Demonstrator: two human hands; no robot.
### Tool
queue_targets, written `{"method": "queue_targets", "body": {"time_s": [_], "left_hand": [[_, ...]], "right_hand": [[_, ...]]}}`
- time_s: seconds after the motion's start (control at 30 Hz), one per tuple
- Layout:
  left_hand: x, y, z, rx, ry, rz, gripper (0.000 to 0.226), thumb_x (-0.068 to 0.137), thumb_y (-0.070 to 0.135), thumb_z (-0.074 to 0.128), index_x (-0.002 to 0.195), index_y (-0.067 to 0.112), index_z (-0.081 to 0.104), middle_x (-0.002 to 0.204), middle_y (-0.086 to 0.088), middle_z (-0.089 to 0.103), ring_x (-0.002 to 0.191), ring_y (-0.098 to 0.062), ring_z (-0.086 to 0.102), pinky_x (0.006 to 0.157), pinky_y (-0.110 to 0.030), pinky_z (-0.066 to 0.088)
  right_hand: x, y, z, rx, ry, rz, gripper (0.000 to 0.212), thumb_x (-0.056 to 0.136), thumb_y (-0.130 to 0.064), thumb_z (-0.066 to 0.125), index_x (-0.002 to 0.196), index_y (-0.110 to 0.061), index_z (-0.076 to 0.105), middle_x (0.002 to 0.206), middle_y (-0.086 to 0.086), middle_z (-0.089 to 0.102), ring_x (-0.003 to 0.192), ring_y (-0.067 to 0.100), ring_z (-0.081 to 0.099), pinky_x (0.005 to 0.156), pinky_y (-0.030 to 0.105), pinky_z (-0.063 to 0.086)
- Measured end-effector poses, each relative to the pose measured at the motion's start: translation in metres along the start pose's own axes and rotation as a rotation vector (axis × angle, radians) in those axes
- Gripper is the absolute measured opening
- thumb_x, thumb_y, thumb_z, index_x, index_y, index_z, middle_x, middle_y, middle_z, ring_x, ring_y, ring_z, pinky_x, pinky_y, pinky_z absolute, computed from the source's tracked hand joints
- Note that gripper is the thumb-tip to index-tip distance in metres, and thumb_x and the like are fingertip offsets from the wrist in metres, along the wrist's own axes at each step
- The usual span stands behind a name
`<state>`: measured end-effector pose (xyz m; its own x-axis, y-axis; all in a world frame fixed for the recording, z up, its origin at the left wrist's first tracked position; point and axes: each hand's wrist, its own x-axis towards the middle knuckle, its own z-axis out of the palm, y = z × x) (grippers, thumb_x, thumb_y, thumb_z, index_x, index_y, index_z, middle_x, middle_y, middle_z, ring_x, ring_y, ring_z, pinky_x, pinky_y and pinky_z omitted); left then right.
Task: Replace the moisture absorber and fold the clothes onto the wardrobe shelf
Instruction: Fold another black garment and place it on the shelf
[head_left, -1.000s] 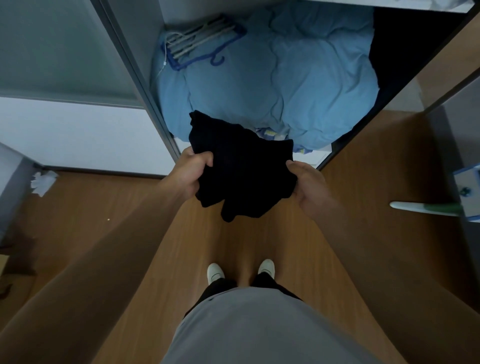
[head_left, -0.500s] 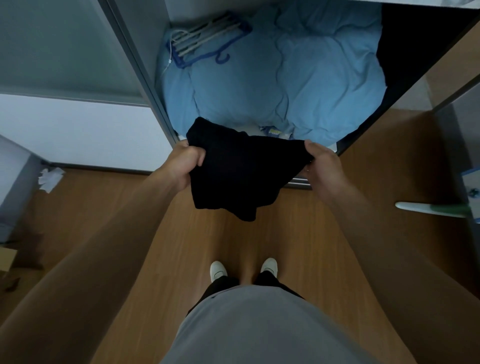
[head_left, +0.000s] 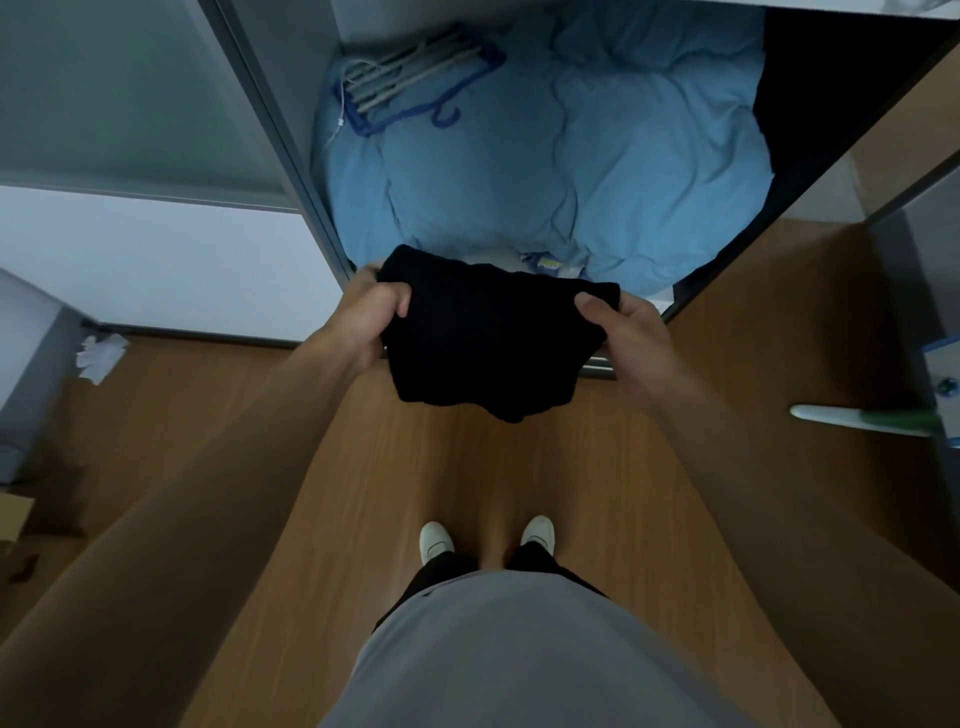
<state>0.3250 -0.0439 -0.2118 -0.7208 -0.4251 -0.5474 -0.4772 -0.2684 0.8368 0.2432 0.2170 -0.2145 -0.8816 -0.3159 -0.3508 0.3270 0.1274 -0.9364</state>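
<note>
Head cam: left hand (head_left: 366, 318) & right hand (head_left: 631, 332) gripped a folded black garment (head_left: 488, 343) at the wardrobe (head_left: 675, 304) mouth, above blue bedding (head_left: 571, 171). Best kept level w/ edges pinched so the fold held.

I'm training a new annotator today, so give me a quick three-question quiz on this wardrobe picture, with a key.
1. True or false: the black garment already lies on the blue duvet.
2. What rests on the duvet's far left part? A) a bundle of hangers B) a shoe C) a box
3. Fill in: the garment is gripped by ___ hands.
Key: 1 false, the left hand and right hand hold it in the air; 2 A; 3 both.
</note>
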Motion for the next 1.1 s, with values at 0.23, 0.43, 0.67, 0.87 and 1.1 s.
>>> {"method": "queue_targets", "body": {"time_s": [0.23,0.43,0.67,0.87,1.1], "left_hand": [[0.005,-0.003,-0.005,0.235,-0.113,0.246,0.068,0.074,-0.004,0.053,0.119,0.045,0.066,0.115,0.004,0.066,0.089,-0.005,0.069,0.067,-0.015,0.054],[0.003,0.001,0.000,0.360,-0.287,0.170,0.057,0.070,0.010,0.074,0.120,0.036,0.062,0.121,0.004,0.062,0.108,-0.008,0.061,0.081,-0.015,0.050],[0.002,0.005,0.012,0.760,-0.152,0.308,0.065,0.075,0.005,0.076,0.132,0.025,0.050,0.121,0.003,0.056,0.111,-0.013,0.054,0.080,-0.010,0.040],[0.008,0.016,0.012,0.952,0.121,0.489,0.056,0.078,-0.005,0.062,0.127,0.022,0.054,0.118,-0.003,0.063,0.107,-0.022,0.059,0.087,-0.023,0.041],[0.013,0.037,0.000,0.807,0.201,0.608,0.048,0.077,-0.004,0.059,0.113,0.029,0.060,0.110,0.009,0.064,0.101,-0.012,0.058,0.086,-0.018,0.040]], "right_hand": [[-0.001,-0.008,-0.001,-0.137,0.079,-0.021,0.017,0.097,-0.024,0.062,0.103,-0.011,0.072,0.088,-0.002,0.075,0.076,0.005,0.072,0.064,0.016,0.053],[-0.003,-0.012,0.003,-0.176,0.104,-0.007,0.012,0.097,-0.019,0.062,0.096,-0.007,0.062,0.086,0.005,0.068,0.073,0.012,0.066,0.062,0.021,0.053],[0.002,-0.025,0.004,-0.138,0.127,-0.058,0.010,0.096,-0.011,0.062,0.097,-0.016,0.053,0.092,0.008,0.065,0.082,0.017,0.066,0.074,0.030,0.056],[-0.003,-0.033,0.014,-0.189,0.024,-0.161,0.050,0.098,0.002,0.050,0.132,-0.034,0.050,0.140,0.004,0.054,0.129,0.020,0.054,0.109,0.031,0.045],[0.006,-0.050,0.036,-0.531,-0.205,-0.049,0.043,0.084,-0.032,0.077,0.121,-0.024,0.057,0.110,-0.016,0.062,0.091,-0.017,0.059,0.076,0.004,0.046]]}}
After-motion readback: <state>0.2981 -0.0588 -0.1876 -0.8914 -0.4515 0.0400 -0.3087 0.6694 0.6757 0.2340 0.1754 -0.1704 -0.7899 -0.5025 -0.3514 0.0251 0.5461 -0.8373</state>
